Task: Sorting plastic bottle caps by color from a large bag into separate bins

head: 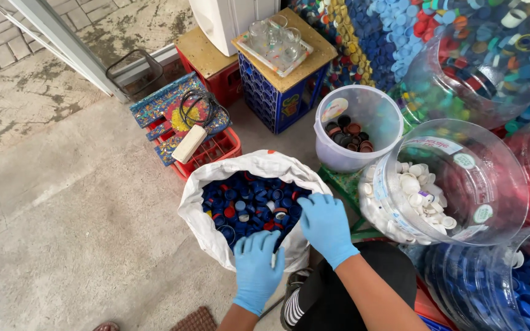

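Head view: a person in blue gloves bends over a white sack [211,228] of bottle caps [254,205], mostly dark blue with a few red and white among them, standing open on the concrete floor [62,233]. The left hand [256,268] rests on the sack's near rim, fingers curled over the cloth with something small and pale between them; what it is I cannot tell. The right hand [325,225] lies flat and spread over the caps at the right side, gripping nothing that shows.

The sack's soft rim sags under the left hand, so a hard pull there could tip it and spill caps across the floor. Just to the right lies a clear jar of white caps [443,184] on its side, its mouth towards the sack, with a tub of dark caps [354,125] behind it; a careless toss could land a cap in the wrong one. A red crate [216,150] carrying a painted board stands just behind the sack.
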